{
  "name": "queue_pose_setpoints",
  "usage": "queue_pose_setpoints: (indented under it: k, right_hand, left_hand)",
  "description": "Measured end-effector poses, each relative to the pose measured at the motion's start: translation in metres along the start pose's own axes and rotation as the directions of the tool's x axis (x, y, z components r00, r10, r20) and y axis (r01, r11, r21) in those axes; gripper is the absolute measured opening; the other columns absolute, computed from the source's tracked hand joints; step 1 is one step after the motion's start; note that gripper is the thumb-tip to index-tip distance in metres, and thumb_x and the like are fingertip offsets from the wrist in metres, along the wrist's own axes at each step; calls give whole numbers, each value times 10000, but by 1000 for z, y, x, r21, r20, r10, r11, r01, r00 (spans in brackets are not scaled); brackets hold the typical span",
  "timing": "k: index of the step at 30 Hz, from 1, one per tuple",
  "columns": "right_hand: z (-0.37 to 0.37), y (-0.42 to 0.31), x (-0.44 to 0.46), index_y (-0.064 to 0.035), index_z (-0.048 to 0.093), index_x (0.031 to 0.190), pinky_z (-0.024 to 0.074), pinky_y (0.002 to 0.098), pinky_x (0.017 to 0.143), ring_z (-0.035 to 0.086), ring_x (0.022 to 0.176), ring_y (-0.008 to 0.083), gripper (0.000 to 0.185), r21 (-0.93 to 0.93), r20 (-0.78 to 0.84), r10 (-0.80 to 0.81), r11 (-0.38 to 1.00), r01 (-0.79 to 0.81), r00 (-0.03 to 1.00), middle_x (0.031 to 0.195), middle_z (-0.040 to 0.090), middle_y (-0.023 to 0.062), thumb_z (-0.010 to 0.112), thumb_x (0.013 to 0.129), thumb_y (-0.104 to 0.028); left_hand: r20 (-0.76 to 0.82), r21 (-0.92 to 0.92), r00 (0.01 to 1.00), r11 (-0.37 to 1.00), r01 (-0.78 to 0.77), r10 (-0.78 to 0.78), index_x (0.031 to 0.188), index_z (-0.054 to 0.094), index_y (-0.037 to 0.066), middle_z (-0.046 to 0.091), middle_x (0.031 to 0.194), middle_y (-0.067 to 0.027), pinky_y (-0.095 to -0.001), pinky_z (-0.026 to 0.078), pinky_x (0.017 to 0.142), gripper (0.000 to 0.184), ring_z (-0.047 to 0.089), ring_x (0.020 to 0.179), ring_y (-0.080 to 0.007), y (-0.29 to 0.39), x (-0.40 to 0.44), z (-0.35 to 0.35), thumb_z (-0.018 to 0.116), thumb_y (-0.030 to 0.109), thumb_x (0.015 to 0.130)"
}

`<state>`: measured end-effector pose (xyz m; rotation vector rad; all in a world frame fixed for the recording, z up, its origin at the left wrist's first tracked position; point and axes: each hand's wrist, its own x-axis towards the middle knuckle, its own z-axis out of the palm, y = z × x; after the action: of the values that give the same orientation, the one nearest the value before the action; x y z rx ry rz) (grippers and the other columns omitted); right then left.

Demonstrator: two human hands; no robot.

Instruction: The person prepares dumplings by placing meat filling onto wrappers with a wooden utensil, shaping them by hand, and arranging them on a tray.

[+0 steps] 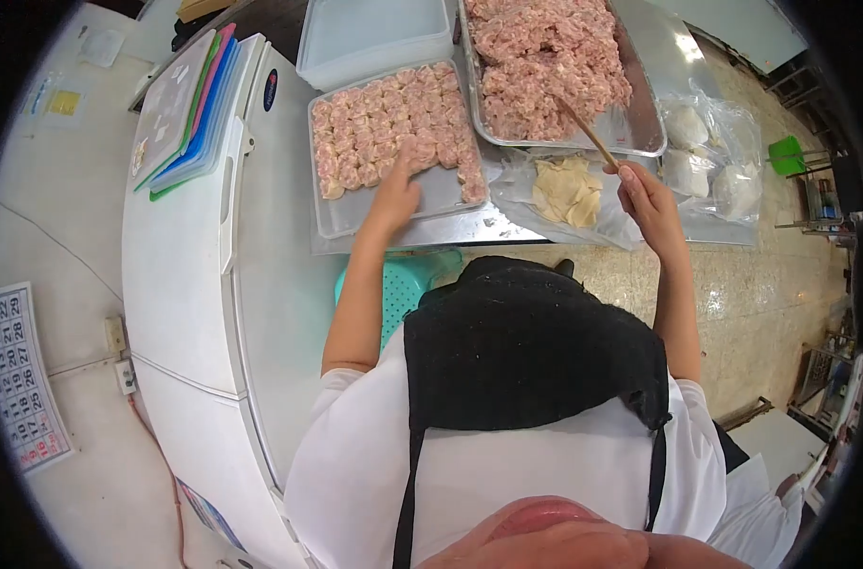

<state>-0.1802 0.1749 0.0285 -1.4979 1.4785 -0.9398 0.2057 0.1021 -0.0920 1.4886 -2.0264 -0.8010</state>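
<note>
My left hand [394, 197] reaches over a clear plastic tray [353, 224], an extended finger touching the packed dumplings [365, 128]. These are small, pink-filled and pale-wrapped, set in tight rows; bare tray shows at the near side. In my right hand [648, 207] is a thin wooden stick [591, 133], gripped near its lower end. Its far tip meets the pink minced meat [545, 66] heaped in a metal pan [657, 142]. Between my hands lies a stack of pale dough wrappers [566, 192] on plastic film.
Behind the tray stand translucent lidded containers [374, 38]. Plastic-wrapped white bundles [711, 161] lie right of the pan. A white refrigerator [180, 256] stands close on my left, with coloured plastic boards [189, 114] against it. Below the table edge is a turquoise perforated stool [403, 289].
</note>
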Motion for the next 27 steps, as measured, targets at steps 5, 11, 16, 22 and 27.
queue_pose_setpoints:
  k: [5, 11, 16, 22, 27]
  right_hand:
    - [-38, 1, 23, -13, 627, 976, 371, 269, 551, 450, 582, 108, 313, -104, 59, 21, 994, -15, 998, 616, 476, 12, 475, 1010, -285]
    - [-108, 29, 84, -44, 663, 889, 476, 458, 701, 627, 818, 376, 309, -732, 180, -135, 643, 225, 974, 832, 664, 171, 548, 925, -328]
    - [-139, 26, 137, -55, 675, 785, 507, 452, 674, 647, 764, 352, 255, -784, 405, -206, 423, 455, 891, 786, 658, 158, 578, 869, -276]
    - [-86, 84, 157, -54, 668, 714, 526, 423, 586, 667, 673, 310, 195, -690, 461, -478, 336, 641, 747, 686, 645, 142, 573, 828, -181]
    - [-104, 68, 128, -66, 689, 704, 536, 400, 569, 683, 663, 280, 168, -632, 676, -346, 182, 753, 651, 711, 674, 126, 586, 801, -157]
  left_hand:
    - [-42, 17, 998, 999, 41, -40, 1506, 218, 96, 477, 1387, -220, -371, 389, 1029, 814, 483, 1253, -366, 19, -3, 8, 508, -4, 752]
    - [-78, -46, 997, 999, 19, -23, 1483, 287, 91, 584, 1222, -173, -354, 429, 990, 802, 593, 1076, -309, 26, 11, 35, 506, -52, 725]
    - [-221, -108, 955, 978, 176, -196, 1369, 450, 81, 606, 1139, -146, -339, 478, 889, 619, 605, 1003, -261, 51, 15, 40, 521, -42, 767]
    - [-403, -11, 909, 994, 108, -103, 973, 633, 38, 625, 978, -106, -346, 493, 774, 145, 606, 893, -252, 167, 30, 79, 593, 49, 834]
    - [-246, -10, 967, 997, 71, -71, 920, 637, 42, 600, 877, -109, -375, 486, 769, 114, 591, 854, -308, 211, 38, 152, 637, 90, 817]
